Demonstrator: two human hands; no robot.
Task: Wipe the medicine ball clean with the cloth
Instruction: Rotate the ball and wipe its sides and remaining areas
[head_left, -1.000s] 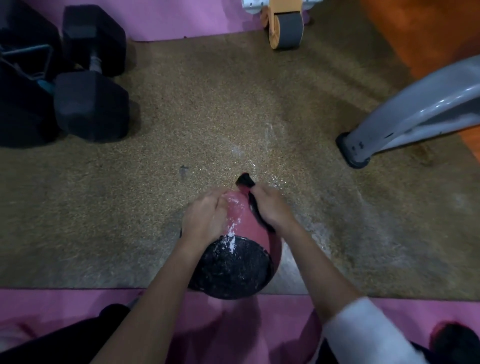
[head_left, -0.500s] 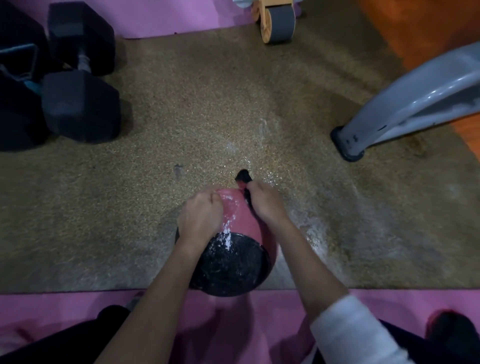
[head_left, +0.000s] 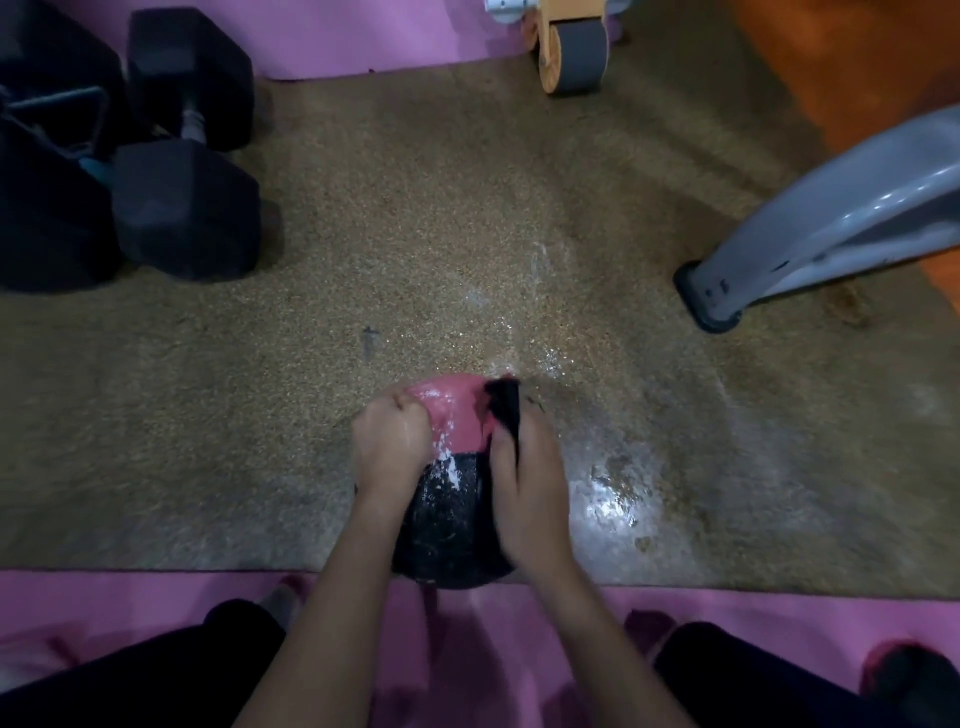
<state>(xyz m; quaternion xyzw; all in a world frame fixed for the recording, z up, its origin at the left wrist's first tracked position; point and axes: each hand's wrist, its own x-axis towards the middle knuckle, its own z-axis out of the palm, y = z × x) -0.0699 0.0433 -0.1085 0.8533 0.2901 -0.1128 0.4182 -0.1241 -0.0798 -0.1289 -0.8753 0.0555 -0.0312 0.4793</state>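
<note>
**Medicine ball, half pink and half black: wiping notes**

- Location: the medicine ball (head_left: 451, 512) sits between the two hands on the brown floor mat (head_left: 467, 234), its near edge over the pink mat (head_left: 467, 649) by the knees.
- Left hand (head_left: 392, 447): fingers curled against the ball's upper left shoulder, bracing it.
- Right hand (head_left: 530, 488): closed around the black cloth (head_left: 504, 410), pressing it to the ball's right flank. A tuft of cloth sticks out past the fingertips.
- Soil: white residue (head_left: 447, 462) streaks the pink-to-black seam just beside the left hand and has not yet been wiped.
- Advice: hold the brace firmly so the ball cannot roll. Draw the cloth across the seam toward the left hand, pressing with the palm. Then turn the ball to reach the hidden underside.
- Caution: the wet patch (head_left: 608, 493) just right of the right hand looks slick. The ball could pick up dirt again if it rolls through it.
</note>
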